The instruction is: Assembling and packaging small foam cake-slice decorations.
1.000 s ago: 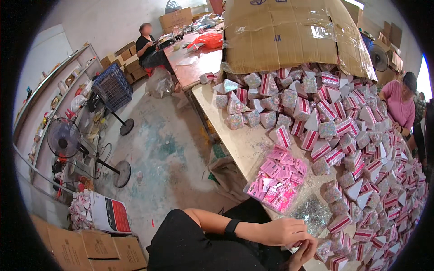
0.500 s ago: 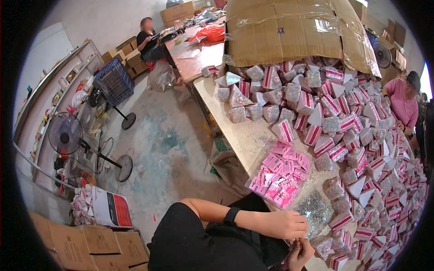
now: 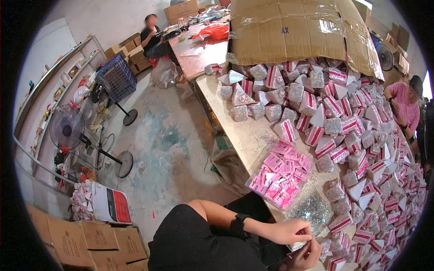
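Down at the near edge of the surface (image 3: 235,131), both hands are pinched together over something tiny — too small to make out. The left hand (image 3: 289,231) reaches across, a dark band on its wrist, fingers (image 3: 306,229) drawn narrow, tips meeting those of the right hand (image 3: 307,256) just below it. Whether anything sits between those fingertips, I cannot tell.

Just above the hands lies a clear bag of glittery bits (image 3: 311,210), touching the surface edge. Beside that, further along, a clear bag of pink packets (image 3: 281,174), stacked in a loose heap. Beyond and to the right — a huge spread of small triangular boxes (image 3: 357,149), pink-striped, white and speckled, covering the long pale surface all the way up to a big flattened cardboard carton (image 3: 294,31) wrapped partly in plastic film.

On the far side of the pile, at the right, a person in a pink shirt (image 3: 404,104) stands close to the boxes. At the far end of the room another person in dark clothes (image 3: 153,38) sits by a reddish table.

Left of the surface, bare concrete floor (image 3: 158,149), a standing fan (image 3: 68,128), a blue wire crate (image 3: 116,80) on a stand, shelving along the wall, and brown cartons (image 3: 86,241) stacked at the near corner.
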Demonstrator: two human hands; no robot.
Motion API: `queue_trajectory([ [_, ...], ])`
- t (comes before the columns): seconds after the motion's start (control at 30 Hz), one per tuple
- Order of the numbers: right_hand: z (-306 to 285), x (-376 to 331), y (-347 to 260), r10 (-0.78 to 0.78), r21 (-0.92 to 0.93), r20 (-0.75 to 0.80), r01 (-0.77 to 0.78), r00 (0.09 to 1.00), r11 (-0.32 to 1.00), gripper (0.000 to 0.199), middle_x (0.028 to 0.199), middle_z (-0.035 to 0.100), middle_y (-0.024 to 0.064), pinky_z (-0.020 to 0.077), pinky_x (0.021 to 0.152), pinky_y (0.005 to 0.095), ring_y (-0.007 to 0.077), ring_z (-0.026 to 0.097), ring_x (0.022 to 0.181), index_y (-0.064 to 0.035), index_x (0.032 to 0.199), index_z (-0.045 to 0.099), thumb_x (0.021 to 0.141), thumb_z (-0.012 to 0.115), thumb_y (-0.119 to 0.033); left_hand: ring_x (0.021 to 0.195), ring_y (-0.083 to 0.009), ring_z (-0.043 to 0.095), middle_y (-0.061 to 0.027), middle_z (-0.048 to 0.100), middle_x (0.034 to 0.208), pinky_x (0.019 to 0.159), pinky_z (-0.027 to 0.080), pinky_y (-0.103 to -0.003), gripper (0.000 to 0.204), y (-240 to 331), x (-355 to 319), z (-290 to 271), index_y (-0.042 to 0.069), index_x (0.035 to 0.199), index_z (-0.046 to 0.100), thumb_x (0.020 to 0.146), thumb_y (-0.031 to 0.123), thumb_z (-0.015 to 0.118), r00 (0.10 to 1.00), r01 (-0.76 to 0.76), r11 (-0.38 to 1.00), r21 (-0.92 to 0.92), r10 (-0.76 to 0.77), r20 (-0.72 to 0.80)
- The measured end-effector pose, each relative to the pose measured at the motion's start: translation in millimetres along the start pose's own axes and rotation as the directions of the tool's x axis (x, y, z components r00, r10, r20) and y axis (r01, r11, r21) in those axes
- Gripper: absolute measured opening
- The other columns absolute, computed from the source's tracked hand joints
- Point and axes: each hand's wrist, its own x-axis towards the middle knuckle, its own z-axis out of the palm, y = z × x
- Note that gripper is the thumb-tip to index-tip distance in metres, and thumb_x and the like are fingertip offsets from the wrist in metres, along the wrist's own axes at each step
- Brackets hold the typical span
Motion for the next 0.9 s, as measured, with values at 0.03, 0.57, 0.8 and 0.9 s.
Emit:
queue_trajectory([
  [0.03,-3,-2,1,0.017,0.001,0.028,-0.017,0.999,1.0,0.017,0.08,0.065,0.0138,0.0459,0.054,0.0346,0.0229,0.056,0.06,0.003,0.105,0.071,0.088,0.069,0.004,0.078,-0.0089,0.055,-0.0028,0.062,0.085,0.067,0.047,-0.028,0.028,-2,3,-3,-0.001,0.099,0.06,0.099,0.027,0.062,0.997,0.063,0.998,-0.018,-0.062,0.051],
  [0.57,-58,-21,44,0.318,-0.158,-0.241,-0.36,0.917,0.919,0.008,0.077,0.069,0.0122,0.0504,0.056,0.0293,0.0183,0.061,0.062,0.0035,0.09,0.071,0.089,0.066,-0.002,0.071,-0.0212,0.065,-0.0126,0.066,0.078,0.064,0.05,-0.033,0.036,-5,11,29,-0.004,0.091,0.063,0.099,0.03,0.058,0.896,-0.014,0.999,0.032,-0.002,0.444],
  [0.8,-65,-117,152,0.514,0.157,-0.364,-0.493,0.777,0.856,0.012,0.083,0.063,0.0064,0.0494,0.066,0.0277,0.0147,0.058,0.075,0.0044,0.104,0.062,0.097,0.06,-0.004,0.099,-0.0476,0.058,-0.0326,0.058,0.1,0.086,0.047,-0.05,0.046,-60,14,54,-0.013,0.103,0.052,0.089,0.028,0.067,0.666,-0.358,0.9,0.249,0.059,0.743],
  [0.9,-65,-95,110,0.657,0.071,-0.307,-0.672,0.689,0.737,0.011,0.093,0.069,0.0116,0.0509,0.075,0.03,0.0163,0.061,0.082,0.0054,0.097,0.066,0.086,0.061,0.005,0.113,-0.0456,0.053,-0.0314,0.053,0.119,0.097,0.044,-0.049,0.061,-43,12,49,-0.013,0.131,0.038,0.091,0.026,0.065,0.688,-0.237,0.918,0.318,-0.072,0.722],
])
